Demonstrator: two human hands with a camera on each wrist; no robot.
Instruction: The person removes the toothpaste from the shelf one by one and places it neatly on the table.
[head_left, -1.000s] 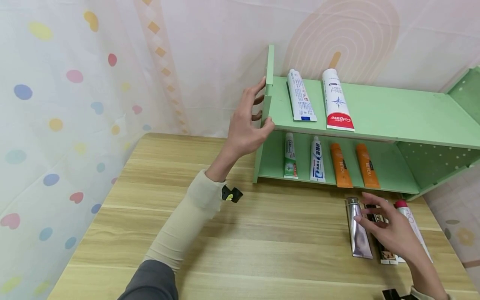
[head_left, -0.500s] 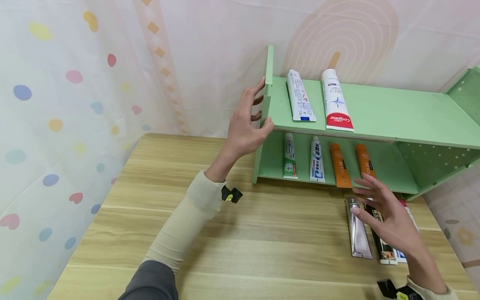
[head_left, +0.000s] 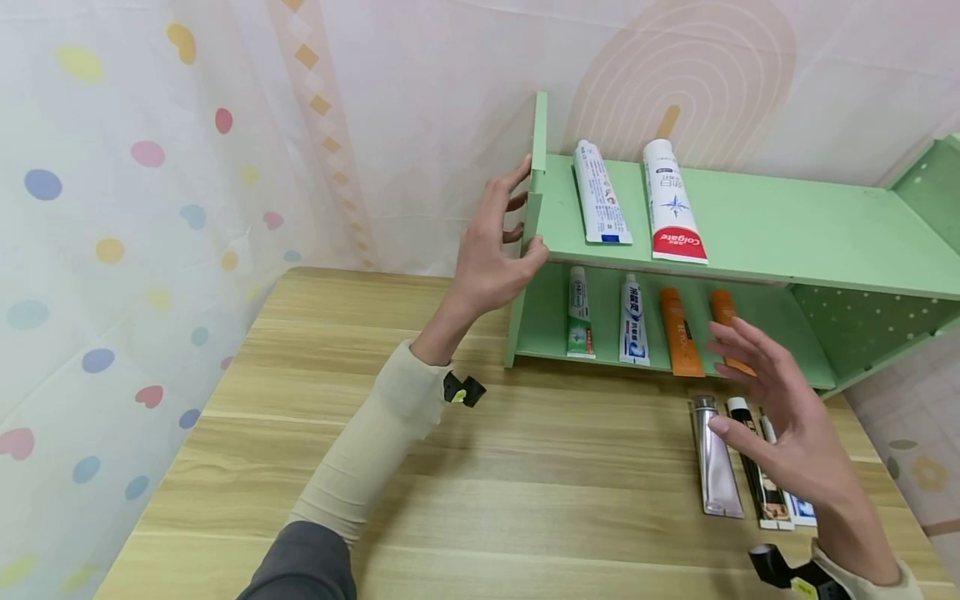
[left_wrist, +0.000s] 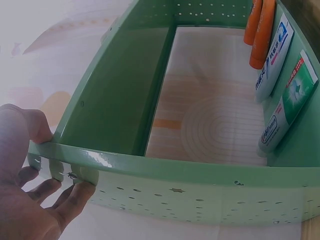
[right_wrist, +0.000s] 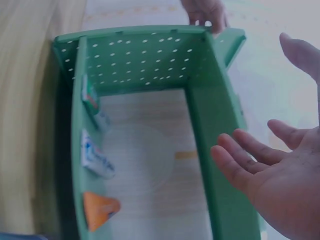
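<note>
**Left hand (head_left: 491,258) gripping the green shelf (head_left: 817,225), right hand (head_left: 798,429) hovering wide-fingered**

The green shelf is standing on the wooden table (head_left: 465,517), looking stiff and probably fairly light; its left end panel is offering a thin edge to hold, and the left hand is wrapping fingers and thumb about it. The right hand is hovering before the shelf's lower right part, fingers spread, holding nothing.

On the shelf's upper deck the Colgate tube (head_left: 673,200) and a white tube (head_left: 602,196) are lying apart. In front of the shelf, a silver tube (head_left: 720,475), a black tube (head_left: 772,500) and a partly hidden white-and-blue tube (head_left: 801,510) are lying on the table. All are likely light and soft; the silver skin is looking slick, so pinching just below the cap seems surest. On the shelf's lower deck two orange tubes (head_left: 681,333), a blue-and-white tube (head_left: 634,321) and a green-and-white tube (head_left: 580,312) are resting.

"Colgate" is reading upside down, white on red; the blue-and-white tube is showing Chinese characters. The silver tube is showing no legible writing.
</note>
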